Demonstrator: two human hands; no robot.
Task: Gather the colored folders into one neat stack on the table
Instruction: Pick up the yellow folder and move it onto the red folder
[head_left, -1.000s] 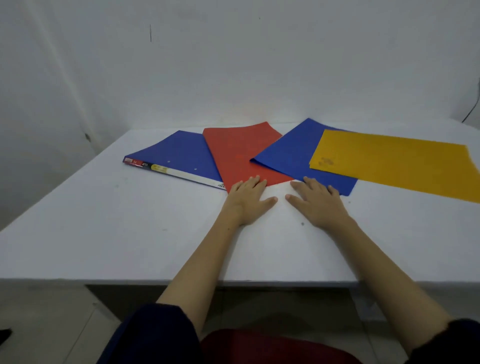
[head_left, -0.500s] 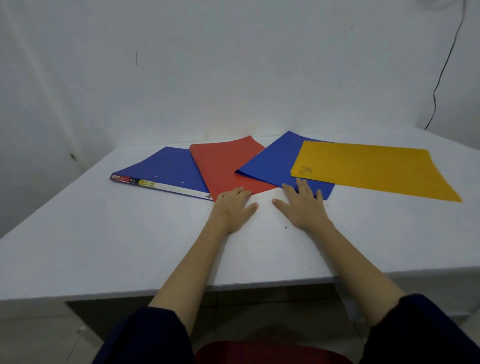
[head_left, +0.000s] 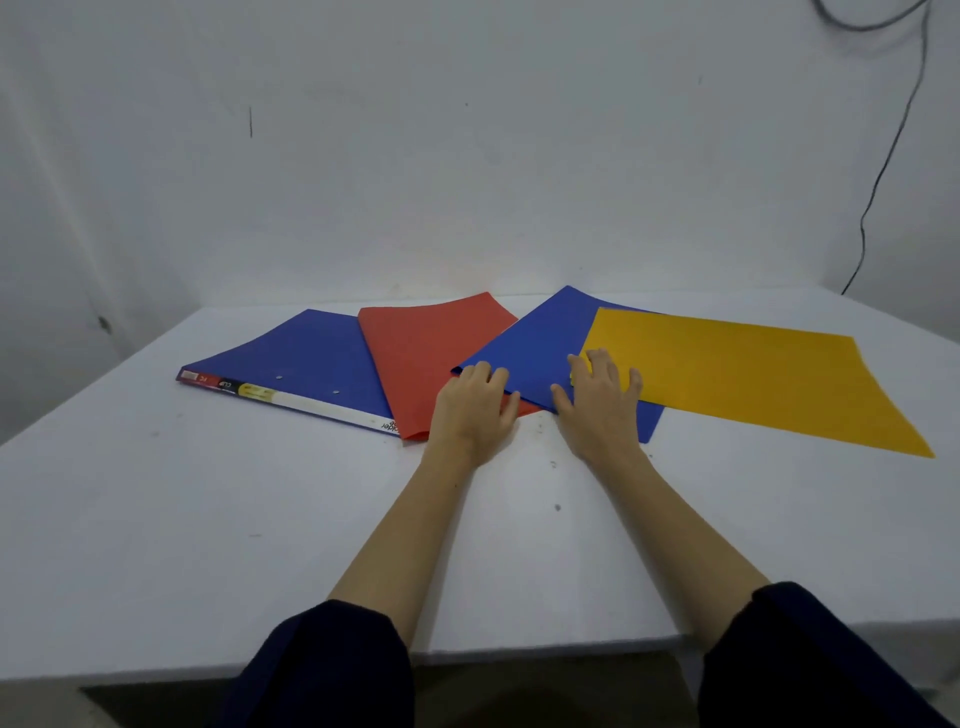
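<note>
Several folders lie fanned across the far half of the white table (head_left: 208, 519). From left to right: a blue folder with a labelled spine (head_left: 306, 358), a red folder (head_left: 421, 348), a second blue folder (head_left: 540, 343) and a yellow folder (head_left: 753, 379), each overlapping its neighbour. My left hand (head_left: 475, 408) rests flat on the red folder's near corner, fingertips at the second blue folder's edge. My right hand (head_left: 600, 402) lies flat on the second blue folder, fingers touching the yellow folder's near left corner. Neither hand grips anything.
A white wall stands right behind the table, with a dark cable (head_left: 883, 171) hanging at the upper right. The table's near edge (head_left: 519, 649) runs just in front of my dark sleeves. Small specks dot the tabletop between my forearms.
Both hands have slid forward from the bare table onto the folders: the left onto the red one, the right onto the second blue one. The folders lie as before.
</note>
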